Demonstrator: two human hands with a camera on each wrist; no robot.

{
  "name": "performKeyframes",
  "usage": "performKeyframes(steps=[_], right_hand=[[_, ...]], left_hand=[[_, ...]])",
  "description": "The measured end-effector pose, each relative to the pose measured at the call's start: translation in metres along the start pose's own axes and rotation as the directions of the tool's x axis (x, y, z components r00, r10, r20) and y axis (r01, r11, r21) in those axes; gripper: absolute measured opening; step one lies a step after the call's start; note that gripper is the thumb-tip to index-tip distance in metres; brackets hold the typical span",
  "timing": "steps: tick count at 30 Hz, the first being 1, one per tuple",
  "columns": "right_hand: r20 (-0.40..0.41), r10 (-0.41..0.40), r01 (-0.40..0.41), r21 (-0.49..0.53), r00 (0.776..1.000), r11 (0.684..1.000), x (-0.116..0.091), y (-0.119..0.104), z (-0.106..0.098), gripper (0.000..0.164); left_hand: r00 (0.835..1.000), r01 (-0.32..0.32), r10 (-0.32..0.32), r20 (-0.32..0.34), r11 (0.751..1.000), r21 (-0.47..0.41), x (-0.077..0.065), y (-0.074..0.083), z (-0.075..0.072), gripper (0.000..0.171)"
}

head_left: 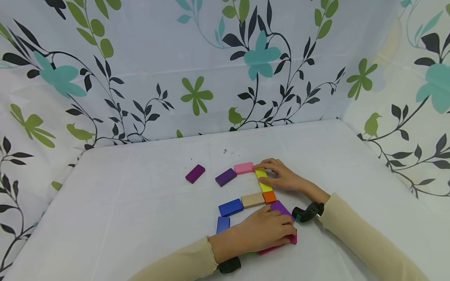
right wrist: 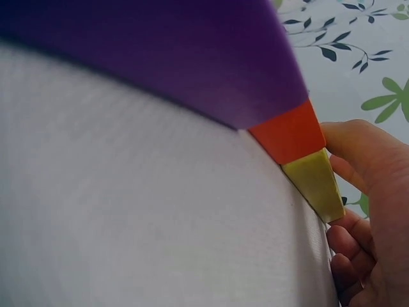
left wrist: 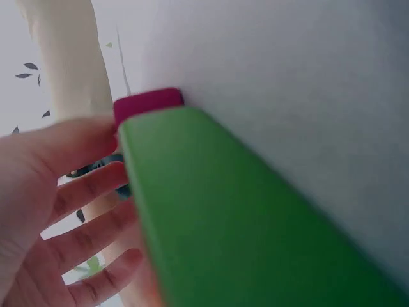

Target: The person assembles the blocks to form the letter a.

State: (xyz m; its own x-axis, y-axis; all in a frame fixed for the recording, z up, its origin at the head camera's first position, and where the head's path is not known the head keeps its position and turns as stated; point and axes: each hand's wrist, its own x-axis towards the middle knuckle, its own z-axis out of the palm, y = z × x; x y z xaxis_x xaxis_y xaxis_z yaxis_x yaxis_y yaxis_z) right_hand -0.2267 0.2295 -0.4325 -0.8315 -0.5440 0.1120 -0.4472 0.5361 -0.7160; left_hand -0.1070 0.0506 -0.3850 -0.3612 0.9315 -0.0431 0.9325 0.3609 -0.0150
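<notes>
In the head view, my right hand (head_left: 281, 175) pinches a yellow block (head_left: 266, 186), with the index fingertip at its far end beside a pink block (head_left: 244, 168). An orange block (head_left: 269, 197) touches the yellow one's near end. My left hand (head_left: 265, 229) grips a magenta block (head_left: 293, 237) at the right of the row, its fingers bent over it and partly hiding it. A purple block (head_left: 280, 208) lies just beyond those fingers. In the left wrist view, the thumb is at the magenta block (left wrist: 150, 102), behind a green block (left wrist: 236, 217).
A tan block (head_left: 252, 200) and two blue blocks (head_left: 231, 207) continue the row leftward. A dark purple block (head_left: 226, 177) touches the pink one's corner. Farther left lies a separate plum block (head_left: 195, 174). White cloth (head_left: 140, 210) covers the table, with patterned fabric (head_left: 140, 70) behind.
</notes>
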Motion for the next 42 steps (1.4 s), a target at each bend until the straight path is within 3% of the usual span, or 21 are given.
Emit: performKeyframes(steps=[8,16,22,29,36,42], right_hand=[[0.008,0.000,0.000,0.006,1.000,1.000,0.000,-0.001,-0.001,0.044],[0.027,0.015,-0.016,0.018,1.000,1.000,0.002,-0.001,-0.001,0.042],[0.029,0.007,-0.008,0.013,1.000,1.000,0.002,0.001,-0.001,0.042],[0.023,-0.002,0.002,0.006,1.000,1.000,0.002,0.001,0.000,0.041],[0.021,0.013,-0.013,0.012,1.000,1.000,0.003,-0.003,-0.002,0.043],[0.022,0.010,-0.011,0.014,1.000,1.000,0.002,-0.001,-0.002,0.043]], left_hand=[[0.993,0.070,-0.074,-0.091,0.997,-0.043,-0.033,-0.013,-0.004,0.036],[0.983,0.154,-0.166,-0.075,0.977,-0.150,-0.077,-0.027,0.000,0.036],[0.984,0.141,-0.159,-0.080,0.972,-0.190,-0.103,-0.031,0.003,0.038],[0.989,0.144,-0.149,0.004,0.955,-0.260,-0.112,-0.033,0.002,0.031],[0.987,0.141,-0.154,-0.032,0.955,-0.261,-0.115,-0.031,0.005,0.032],[0.973,0.194,-0.217,-0.075,0.952,-0.238,-0.105,-0.022,0.007,0.041]])
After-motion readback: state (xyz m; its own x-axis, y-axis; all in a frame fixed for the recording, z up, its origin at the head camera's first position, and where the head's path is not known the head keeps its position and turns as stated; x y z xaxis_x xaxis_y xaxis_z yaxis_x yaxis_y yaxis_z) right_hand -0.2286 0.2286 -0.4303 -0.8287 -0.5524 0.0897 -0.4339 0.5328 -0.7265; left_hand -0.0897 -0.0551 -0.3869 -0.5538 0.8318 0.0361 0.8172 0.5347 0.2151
